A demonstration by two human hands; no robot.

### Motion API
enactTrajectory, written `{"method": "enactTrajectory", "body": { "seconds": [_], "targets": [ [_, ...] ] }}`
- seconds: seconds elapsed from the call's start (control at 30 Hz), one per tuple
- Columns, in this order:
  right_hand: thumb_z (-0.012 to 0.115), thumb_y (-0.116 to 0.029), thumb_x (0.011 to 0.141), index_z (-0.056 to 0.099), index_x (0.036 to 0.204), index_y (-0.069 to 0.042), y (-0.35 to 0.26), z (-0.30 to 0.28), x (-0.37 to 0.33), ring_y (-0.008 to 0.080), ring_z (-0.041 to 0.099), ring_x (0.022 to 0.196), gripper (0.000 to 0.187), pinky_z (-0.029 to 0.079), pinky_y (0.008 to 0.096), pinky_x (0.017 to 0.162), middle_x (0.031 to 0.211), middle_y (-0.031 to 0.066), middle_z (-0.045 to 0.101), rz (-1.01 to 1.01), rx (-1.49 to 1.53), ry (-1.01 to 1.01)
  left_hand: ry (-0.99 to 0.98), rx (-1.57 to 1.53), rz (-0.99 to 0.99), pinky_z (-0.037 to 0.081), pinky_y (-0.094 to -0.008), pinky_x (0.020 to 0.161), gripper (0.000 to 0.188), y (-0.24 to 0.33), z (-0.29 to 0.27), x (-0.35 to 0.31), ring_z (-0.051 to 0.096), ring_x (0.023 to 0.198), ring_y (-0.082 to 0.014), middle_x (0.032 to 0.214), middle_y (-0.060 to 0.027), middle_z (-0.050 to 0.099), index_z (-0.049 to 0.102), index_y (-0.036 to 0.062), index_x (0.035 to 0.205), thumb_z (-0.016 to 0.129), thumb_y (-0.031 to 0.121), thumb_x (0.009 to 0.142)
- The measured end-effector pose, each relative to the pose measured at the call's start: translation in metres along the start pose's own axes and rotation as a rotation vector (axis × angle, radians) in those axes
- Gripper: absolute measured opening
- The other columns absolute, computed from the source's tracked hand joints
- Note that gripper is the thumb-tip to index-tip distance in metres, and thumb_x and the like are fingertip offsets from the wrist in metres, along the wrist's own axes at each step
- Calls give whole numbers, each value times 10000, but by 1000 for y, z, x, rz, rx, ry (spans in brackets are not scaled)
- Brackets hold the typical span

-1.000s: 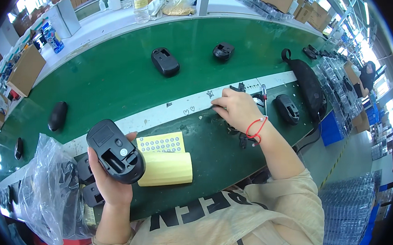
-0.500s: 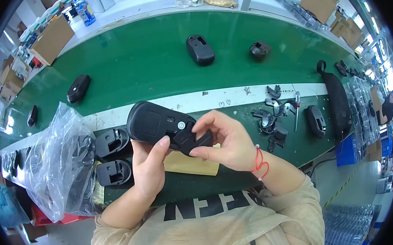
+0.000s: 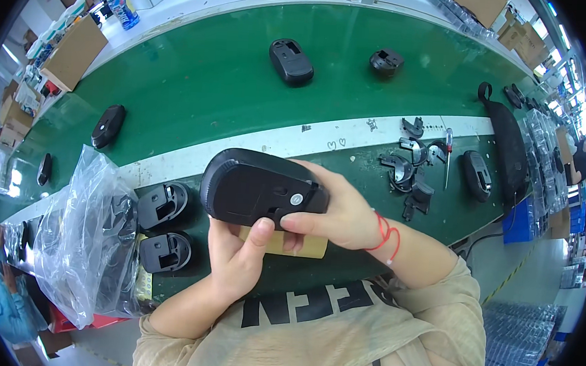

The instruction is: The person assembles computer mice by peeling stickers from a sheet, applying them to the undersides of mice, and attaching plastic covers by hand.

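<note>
In the head view, the mouse (image 3: 259, 187) is held above the bench (image 3: 369, 256), underside up, probably so its base faces the person. The left hand (image 3: 237, 254) is curled partly closed, fingers beneath the mouse and thumb at its near edge, seemingly bearing its weight. The right hand (image 3: 342, 213) grips the other end, thumb on the base beside the slot, perhaps pressing there; its fingers are mostly hidden. Loose parts (image 3: 413, 171) and a screwdriver (image 3: 448, 160) lie on the right, likely for easy reach. The clear bag (image 3: 78, 236) on the left holds dark pieces, blurred by the plastic. What the blue bin (image 3: 521, 225) contains can't be told.
</note>
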State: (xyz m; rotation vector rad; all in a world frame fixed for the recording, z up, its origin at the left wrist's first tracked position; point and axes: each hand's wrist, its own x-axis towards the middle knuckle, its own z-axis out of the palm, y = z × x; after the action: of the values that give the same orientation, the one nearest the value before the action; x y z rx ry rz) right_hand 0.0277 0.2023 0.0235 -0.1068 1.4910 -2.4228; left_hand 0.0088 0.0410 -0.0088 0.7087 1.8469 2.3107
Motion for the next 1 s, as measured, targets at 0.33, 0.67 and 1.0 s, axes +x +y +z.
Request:
{"method": "enactTrajectory", "body": {
  "seconds": [0.33, 0.67, 1.0],
  "targets": [
    [710, -141, 633, 490, 988, 32, -10, -3, -3, 93, 529, 456, 451, 423, 200, 398, 691, 66, 566, 120, -388, 8, 69, 182, 57, 421, -226, 694, 419, 23, -1, 4, 511, 794, -119, 914, -102, 521, 385, -3, 1091, 577, 11, 719],
    [629, -132, 735, 380, 1116, 25, -9, -10, 0, 162, 569, 747, 481, 483, 276, 648, 877, 96, 545, 204, -165, -101, 145, 192, 35, 409, -218, 686, 385, 20, -5, 12, 489, 753, -97, 851, -68, 519, 401, -8, 1071, 587, 74, 744],
    [568, -142, 797, 305, 1212, 47, -3, -10, -4, 189, 540, 895, 526, 490, 296, 754, 1052, 129, 489, -2, -71, -307, 191, 221, 56, 396, -229, 723, 376, 23, -5, 7, 474, 791, -117, 907, -78, 472, 422, -16, 1091, 521, 87, 743]
  ]
}}
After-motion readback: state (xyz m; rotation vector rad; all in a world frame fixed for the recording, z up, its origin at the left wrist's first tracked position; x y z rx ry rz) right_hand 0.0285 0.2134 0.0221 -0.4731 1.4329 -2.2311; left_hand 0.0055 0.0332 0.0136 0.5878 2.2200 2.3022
